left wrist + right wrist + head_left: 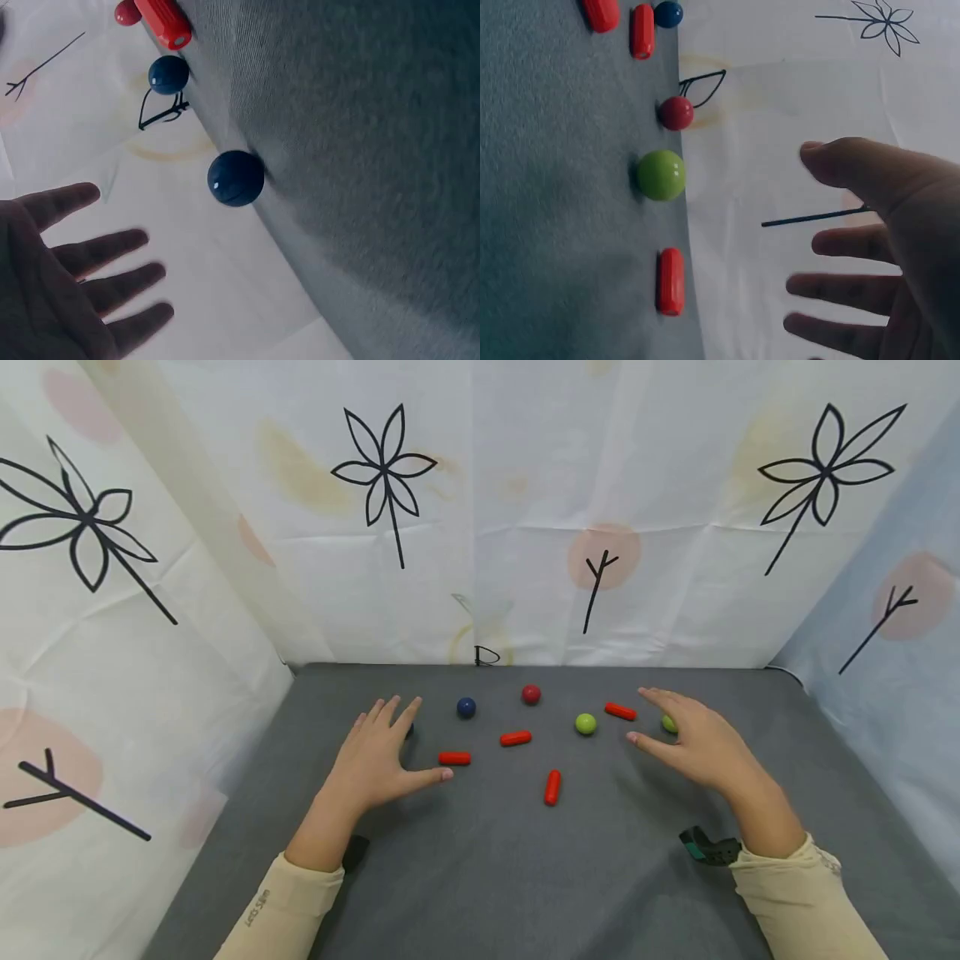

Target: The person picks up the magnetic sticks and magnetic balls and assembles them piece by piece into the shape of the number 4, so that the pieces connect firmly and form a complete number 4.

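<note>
My left hand [378, 764] hovers over the left of the table, fingers spread and holding nothing. Behind its fingers a dark blue ball [236, 178] is mostly hidden in the head view; another blue ball [466, 707] lies farther in. Near the left thumb is a red cylinder [454, 758]. Fingers apart, my right hand [701, 739] is held above the right side with nothing in it. It partly covers a green ball [669, 724]. Just left of its fingertips lie a red cylinder [620, 711] and a second green ball [586, 723].
Between the hands are a red ball [531, 694], a red cylinder [515, 738] and another red cylinder [552, 787] pointing toward me. The grey table [480, 877] meets a white patterned curtain [480, 527] at the back and sides.
</note>
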